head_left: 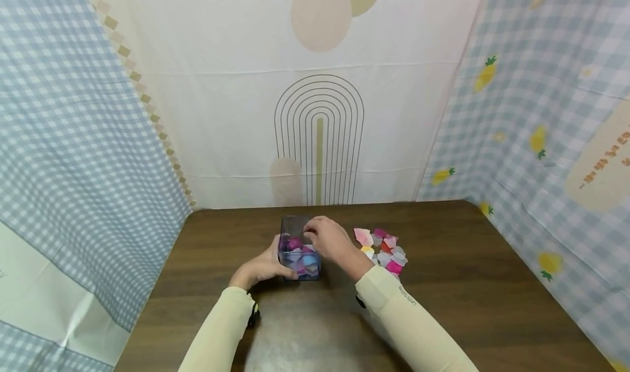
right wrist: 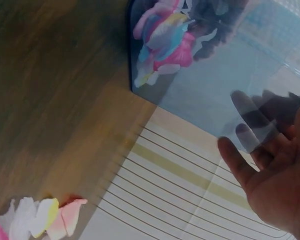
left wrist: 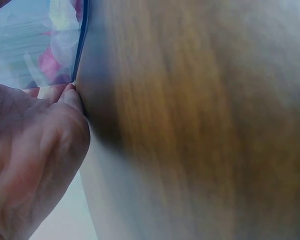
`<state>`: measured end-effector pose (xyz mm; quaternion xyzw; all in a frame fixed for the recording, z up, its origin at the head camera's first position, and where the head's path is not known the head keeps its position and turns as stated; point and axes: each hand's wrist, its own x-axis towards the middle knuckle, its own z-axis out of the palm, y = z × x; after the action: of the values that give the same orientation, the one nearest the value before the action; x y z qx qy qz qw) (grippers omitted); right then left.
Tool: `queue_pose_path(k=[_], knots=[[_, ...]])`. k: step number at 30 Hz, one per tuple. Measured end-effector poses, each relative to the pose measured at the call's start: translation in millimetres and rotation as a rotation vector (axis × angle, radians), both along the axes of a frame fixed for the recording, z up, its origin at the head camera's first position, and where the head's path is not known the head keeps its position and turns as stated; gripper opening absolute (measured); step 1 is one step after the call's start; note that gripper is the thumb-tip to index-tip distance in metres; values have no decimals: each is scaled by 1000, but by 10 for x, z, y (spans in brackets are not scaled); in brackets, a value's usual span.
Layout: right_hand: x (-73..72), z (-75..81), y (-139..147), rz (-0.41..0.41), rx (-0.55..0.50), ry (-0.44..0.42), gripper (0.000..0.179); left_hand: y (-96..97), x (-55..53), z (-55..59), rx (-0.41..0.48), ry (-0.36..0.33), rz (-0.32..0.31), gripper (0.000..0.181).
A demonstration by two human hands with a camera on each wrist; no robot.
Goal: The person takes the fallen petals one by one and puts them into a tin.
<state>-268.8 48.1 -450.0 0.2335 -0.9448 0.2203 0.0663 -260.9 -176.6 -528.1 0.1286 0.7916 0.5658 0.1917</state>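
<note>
A clear bluish plastic box (head_left: 301, 274) stands on the table, with colourful petal-like pieces (head_left: 309, 260) in its lower part. My left hand (head_left: 266, 262) grips the box from its left side, the thumb along the near face and the other fingers round the back. Over the box's open top is my right hand (head_left: 328, 239), its fingers bent loosely at the rim. In the right wrist view, the right hand (right wrist: 275, 165) shows fingertips by the clear wall, with no piece visible among them.
To the right of the box, a loose pile of pink, white, red and yellow petal-like pieces (head_left: 384, 259) lies on the brown wooden table (head_left: 458, 284). A white patterned cloth (head_left: 236, 142) hangs behind the table; checked cloths (head_left: 521, 115) hang at both sides.
</note>
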Motion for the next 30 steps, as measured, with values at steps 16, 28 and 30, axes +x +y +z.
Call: queue_pose_path(k=[16,28,30], knots=[[169,-187,410,-43,-110,319,28,0,2,-17,9,34,15,116],[415,-358,1206,-198,-119,262,28,33,45,-13,16,-3,36,120],[429,-393,1340,-234,-117,229,27,11,41,-3,16,2,43,119]])
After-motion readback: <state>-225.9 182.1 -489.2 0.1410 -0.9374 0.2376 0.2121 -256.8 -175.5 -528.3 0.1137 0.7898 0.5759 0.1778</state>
